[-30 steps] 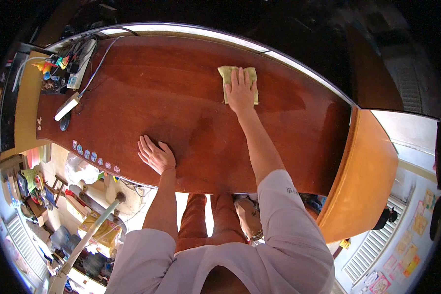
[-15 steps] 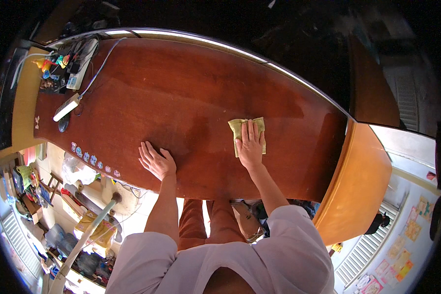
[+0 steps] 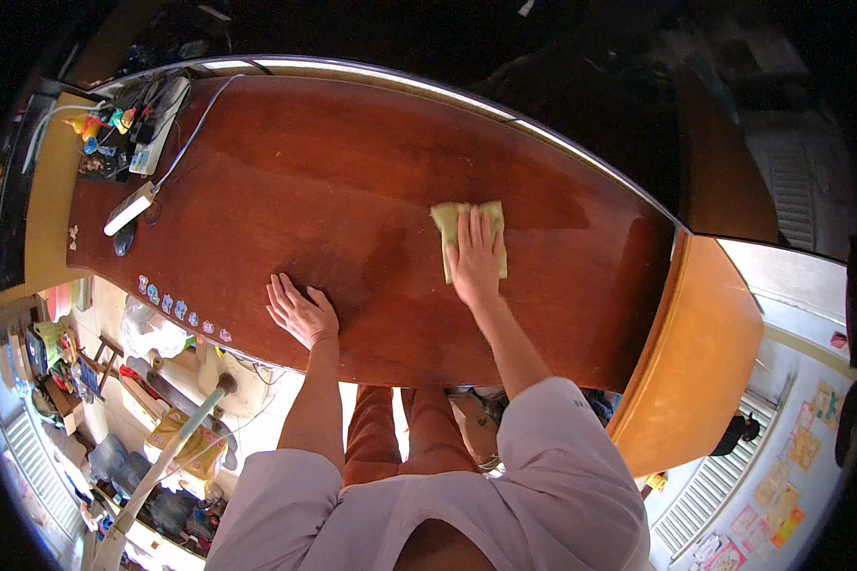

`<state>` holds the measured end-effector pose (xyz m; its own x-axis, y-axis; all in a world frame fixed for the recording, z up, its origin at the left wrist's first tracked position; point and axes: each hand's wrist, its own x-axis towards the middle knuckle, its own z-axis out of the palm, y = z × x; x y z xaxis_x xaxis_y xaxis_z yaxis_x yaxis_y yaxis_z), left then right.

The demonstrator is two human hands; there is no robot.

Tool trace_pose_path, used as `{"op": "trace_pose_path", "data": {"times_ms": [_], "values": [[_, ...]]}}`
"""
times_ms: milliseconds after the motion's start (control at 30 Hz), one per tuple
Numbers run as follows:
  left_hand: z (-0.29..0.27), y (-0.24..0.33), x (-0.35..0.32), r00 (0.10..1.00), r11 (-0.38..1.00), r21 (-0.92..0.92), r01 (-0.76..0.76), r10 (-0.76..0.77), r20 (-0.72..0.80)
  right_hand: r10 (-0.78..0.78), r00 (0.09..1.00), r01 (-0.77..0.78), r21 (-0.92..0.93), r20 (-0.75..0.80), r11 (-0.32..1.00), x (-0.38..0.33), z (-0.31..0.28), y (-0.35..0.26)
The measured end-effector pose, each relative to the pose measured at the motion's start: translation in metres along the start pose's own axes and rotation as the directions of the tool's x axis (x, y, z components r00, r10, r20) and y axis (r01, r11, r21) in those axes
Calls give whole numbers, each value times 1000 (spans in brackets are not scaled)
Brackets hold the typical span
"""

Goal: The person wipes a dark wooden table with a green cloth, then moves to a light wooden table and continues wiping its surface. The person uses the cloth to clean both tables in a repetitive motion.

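Dark red-brown polished wood fills our head view: a long table top (image 3: 286, 181) curving with the lens, its far edge catching a bright strip of light. Our right hand (image 3: 475, 259) lies flat on a yellow-green cloth (image 3: 452, 221), fingers (image 3: 465, 228) stretched forward and close together, palm pressing the cloth against the wood a little right of the table's middle. The cloth's far edge and left side show past the fingertips; the rest is hidden under the hand. Our left hand (image 3: 300, 311) rests palm down on bare wood near the table's near edge, fingers spread, holding nothing, well apart from the cloth. Over at the far left end we see a white power strip (image 3: 129, 208) with its cable running away across the top, a dark computer mouse (image 3: 124, 239) just beside it, and a cluster of small colourful things (image 3: 100, 128) in the corner. A row of small stickers (image 3: 183, 310) lines the near left edge.
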<state>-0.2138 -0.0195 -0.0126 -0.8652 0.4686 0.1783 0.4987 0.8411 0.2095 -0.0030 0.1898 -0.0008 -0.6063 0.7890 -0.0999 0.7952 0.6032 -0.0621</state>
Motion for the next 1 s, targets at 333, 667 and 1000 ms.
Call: {"op": "trace_pose_path", "data": {"times_ms": [333,667,1000], "values": [[-1,0,-3,1000,1000,5,8,-8,6,68,998,-68,64,3,996,-16,1,0],[-2,0,2,1000,1000,6,-6,6,-11,1,999,-3,-36,-37,999,116,-13,-42],[-2,0,-1,1000,1000,8,9,-9,1,230,973,-231,-38,-19,972,59,0,80]]}}
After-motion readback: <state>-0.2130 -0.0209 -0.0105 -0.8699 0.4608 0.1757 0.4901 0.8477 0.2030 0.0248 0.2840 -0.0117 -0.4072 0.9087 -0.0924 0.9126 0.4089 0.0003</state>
